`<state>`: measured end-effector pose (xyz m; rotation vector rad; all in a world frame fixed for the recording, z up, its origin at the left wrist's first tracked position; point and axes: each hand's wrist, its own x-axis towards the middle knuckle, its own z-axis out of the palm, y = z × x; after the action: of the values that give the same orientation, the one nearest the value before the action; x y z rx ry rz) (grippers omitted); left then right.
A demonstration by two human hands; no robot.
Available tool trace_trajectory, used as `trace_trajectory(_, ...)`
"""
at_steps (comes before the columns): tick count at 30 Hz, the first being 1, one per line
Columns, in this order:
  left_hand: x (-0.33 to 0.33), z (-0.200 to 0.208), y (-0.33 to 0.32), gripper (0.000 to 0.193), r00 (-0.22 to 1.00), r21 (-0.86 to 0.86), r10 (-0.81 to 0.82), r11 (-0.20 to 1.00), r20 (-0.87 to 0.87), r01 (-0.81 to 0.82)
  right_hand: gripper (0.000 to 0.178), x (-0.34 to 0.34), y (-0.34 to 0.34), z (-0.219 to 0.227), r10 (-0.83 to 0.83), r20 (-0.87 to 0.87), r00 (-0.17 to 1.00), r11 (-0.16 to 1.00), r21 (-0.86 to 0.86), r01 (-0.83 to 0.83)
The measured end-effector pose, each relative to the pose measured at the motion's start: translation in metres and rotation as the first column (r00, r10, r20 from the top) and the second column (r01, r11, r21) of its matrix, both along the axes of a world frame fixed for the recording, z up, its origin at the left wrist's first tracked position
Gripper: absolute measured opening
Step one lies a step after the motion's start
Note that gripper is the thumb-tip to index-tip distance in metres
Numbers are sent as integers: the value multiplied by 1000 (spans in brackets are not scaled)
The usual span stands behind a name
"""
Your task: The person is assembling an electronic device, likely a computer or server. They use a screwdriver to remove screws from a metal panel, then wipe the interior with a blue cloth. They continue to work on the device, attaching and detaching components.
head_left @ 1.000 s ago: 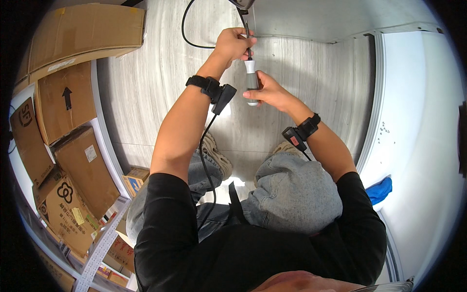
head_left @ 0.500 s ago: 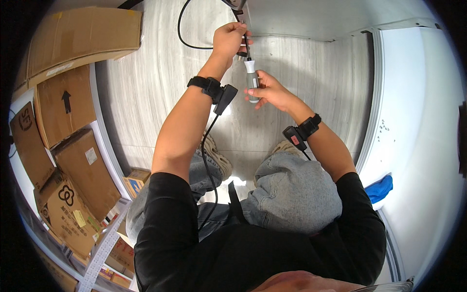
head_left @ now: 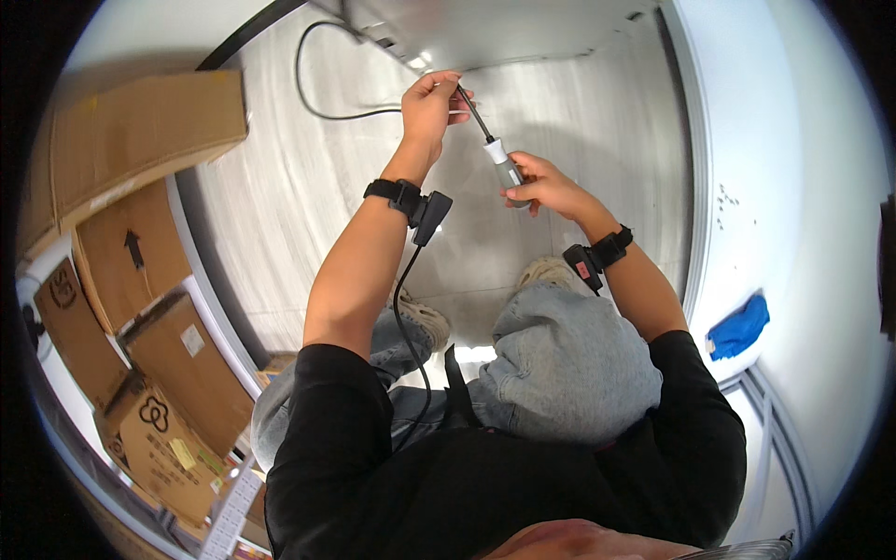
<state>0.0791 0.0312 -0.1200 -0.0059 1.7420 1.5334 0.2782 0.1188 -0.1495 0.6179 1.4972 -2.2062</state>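
Observation:
A screwdriver with a grey and white handle and a dark shaft slants between my two hands above the floor. My right hand is closed round its handle, thumb on the near side. Farther off, my left hand pinches the tip end of the shaft between thumb and fingers. Whether a small part sits in that pinch is hidden. A black cable loops over the floor and runs up to my left hand, where its end is out of sight.
A large pale metal panel stands just beyond my hands. Cardboard boxes are stacked along the left, some on shelving. At the right, a blue cloth-like item lies on a white surface. My knees are bent close below my hands.
The screwdriver has gone from nearly upright in the picture to a slant, its handle swinging right with my right hand. My left hand still pinches near its tip. The view has shifted.

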Motion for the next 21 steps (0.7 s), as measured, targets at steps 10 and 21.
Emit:
trace_trajectory(10,144,-22,114,13,919,-12,-361,930,161,367,29,189,30,-15,-492,94,866,864,173,472)
trace_trajectory(21,275,-19,220,13,779,26,-627,779,26,627,29,317,4,-23,-887,-17,461,453,154,878)
